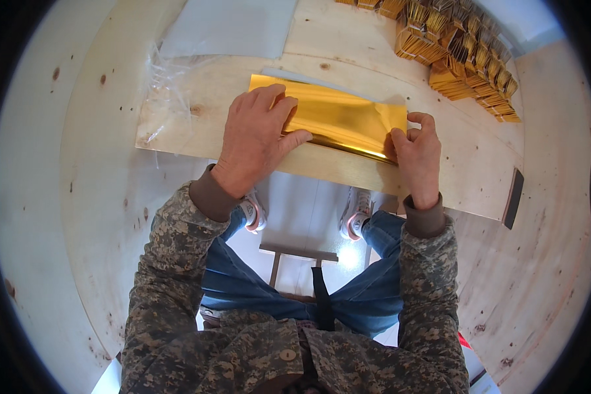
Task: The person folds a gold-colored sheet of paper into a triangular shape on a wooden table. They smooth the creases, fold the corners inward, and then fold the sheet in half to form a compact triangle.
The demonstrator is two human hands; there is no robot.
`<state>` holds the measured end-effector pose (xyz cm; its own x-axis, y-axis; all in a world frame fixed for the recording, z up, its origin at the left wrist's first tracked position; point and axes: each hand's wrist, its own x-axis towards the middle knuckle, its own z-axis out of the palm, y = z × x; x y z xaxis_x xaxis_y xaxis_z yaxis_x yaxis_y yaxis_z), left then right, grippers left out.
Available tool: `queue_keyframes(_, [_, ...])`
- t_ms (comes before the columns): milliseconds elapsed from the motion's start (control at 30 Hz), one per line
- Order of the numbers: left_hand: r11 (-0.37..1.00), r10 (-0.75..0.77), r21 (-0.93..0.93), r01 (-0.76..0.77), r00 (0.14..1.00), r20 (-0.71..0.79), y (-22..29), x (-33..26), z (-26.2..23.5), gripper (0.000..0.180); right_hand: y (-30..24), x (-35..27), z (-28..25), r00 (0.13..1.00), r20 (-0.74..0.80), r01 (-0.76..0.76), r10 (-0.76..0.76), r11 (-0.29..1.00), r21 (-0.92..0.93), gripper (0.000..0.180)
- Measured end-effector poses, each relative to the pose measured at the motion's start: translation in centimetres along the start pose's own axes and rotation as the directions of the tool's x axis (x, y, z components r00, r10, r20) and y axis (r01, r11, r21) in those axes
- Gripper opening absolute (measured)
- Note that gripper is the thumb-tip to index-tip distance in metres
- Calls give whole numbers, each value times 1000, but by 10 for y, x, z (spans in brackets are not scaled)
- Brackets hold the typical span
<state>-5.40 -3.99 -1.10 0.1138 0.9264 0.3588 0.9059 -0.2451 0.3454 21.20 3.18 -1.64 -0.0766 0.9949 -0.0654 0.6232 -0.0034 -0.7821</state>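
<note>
A shiny gold foil sheet [348, 121] lies across the wooden table in front of me, its near edge curled or folded up along the table's front. My left hand [253, 128] rests over the left end of the sheet, fingers bent and thumb spread apart from them along the near edge. At the right end, my right hand [417, 148] pinches the sheet's edge between thumb and fingers. A pale strip [308, 79] shows from under the foil along its far side; what it belongs to is hidden.
Bundles of folded gold paper [453, 56] stand packed at the far right. A pale grey sheet [230, 29] lies at the far left, with crumpled clear plastic [167, 88] beside it. A dark strip [513, 198] covers the table's right front corner. Wooden panels rise on both sides.
</note>
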Motion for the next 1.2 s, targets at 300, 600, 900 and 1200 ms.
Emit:
queue_keyframes(300, [999, -8, -48, 17, 984, 176, 21, -21, 7, 54, 10, -4, -22, 998, 37, -51, 60, 979, -198, 35])
queue_keyframes(600, [1000, -10, 12, 8, 978, 209, 24, -15, 10, 56, -7, -29, -19, 958, -23, 221, -285, 790, -572, 26])
queue_keyframes(900, [995, -47, 101, 23, 969, 243, 27, -9, 10, 69, -2, -37, -5, 923, 171, 378, -344, 735, -563, 42])
queue_keyframes(1200, [991, -104, 110, 72, 945, 311, 20, -7, 6, 78, -1, -33, -7, 924, 213, 381, -317, 734, -562, 44])
